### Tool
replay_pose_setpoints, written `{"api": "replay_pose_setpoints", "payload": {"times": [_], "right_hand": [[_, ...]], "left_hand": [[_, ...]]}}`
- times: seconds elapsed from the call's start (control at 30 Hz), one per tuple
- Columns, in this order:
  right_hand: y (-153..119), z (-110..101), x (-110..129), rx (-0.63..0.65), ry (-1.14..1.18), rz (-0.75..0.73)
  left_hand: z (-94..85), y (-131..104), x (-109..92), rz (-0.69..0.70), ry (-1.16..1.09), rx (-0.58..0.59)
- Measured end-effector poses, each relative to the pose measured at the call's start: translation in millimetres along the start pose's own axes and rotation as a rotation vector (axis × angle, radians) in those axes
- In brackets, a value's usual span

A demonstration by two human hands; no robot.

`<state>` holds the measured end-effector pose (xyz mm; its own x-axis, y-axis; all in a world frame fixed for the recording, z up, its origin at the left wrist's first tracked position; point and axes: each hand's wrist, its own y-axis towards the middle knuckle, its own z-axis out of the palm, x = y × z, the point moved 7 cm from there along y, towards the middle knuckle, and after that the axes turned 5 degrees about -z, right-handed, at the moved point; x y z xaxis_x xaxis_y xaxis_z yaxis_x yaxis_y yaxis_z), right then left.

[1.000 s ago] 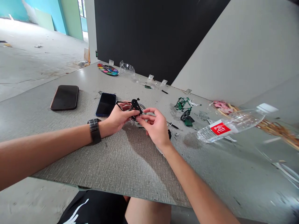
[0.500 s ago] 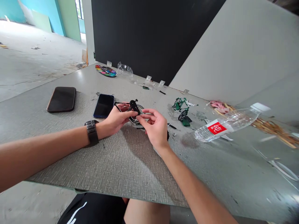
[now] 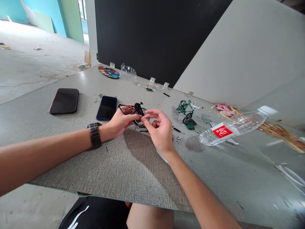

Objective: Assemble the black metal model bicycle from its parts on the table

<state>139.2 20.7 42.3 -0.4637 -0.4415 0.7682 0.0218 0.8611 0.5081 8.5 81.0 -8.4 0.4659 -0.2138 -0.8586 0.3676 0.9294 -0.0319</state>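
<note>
A small black model bicycle part [image 3: 138, 109] with a spoked wheel [image 3: 144, 122] is held above the grey table [image 3: 114, 165]. My left hand [image 3: 121, 121] is closed around it from the left, thumb pressed near the wheel's hub. From the right, my right hand [image 3: 159, 128] pinches with thumb and index finger at the same spot; whatever lies between those fingertips is too small to make out. Right of my hands stands a green model bicycle [image 3: 186, 108], with a dark green piece [image 3: 190, 124] beside its front wheel.
Two phones, a black one [image 3: 64, 100] and a blue one [image 3: 107, 108], lie at the left. A paint palette [image 3: 109, 72] and clear plastic [image 3: 128, 72] are at the back. A water bottle [image 3: 234, 127] and wood strips [image 3: 283, 135] are at the right.
The view has shifted slightly. Both hands keep hold at the wheel, and my right fingers have moved a little at the hub.
</note>
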Motion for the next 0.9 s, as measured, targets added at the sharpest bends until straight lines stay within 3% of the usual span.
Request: {"api": "replay_pose_setpoints", "payload": {"times": [0.2,0.9], "right_hand": [[1,-3,11,-0.040,-0.047,-0.129],[4,-5,-1,-0.082,0.038,-0.067]], "left_hand": [[-0.5,0,3,-0.023,0.006,0.021],[2.7,-2,4,-0.060,-0.050,0.029]]}}
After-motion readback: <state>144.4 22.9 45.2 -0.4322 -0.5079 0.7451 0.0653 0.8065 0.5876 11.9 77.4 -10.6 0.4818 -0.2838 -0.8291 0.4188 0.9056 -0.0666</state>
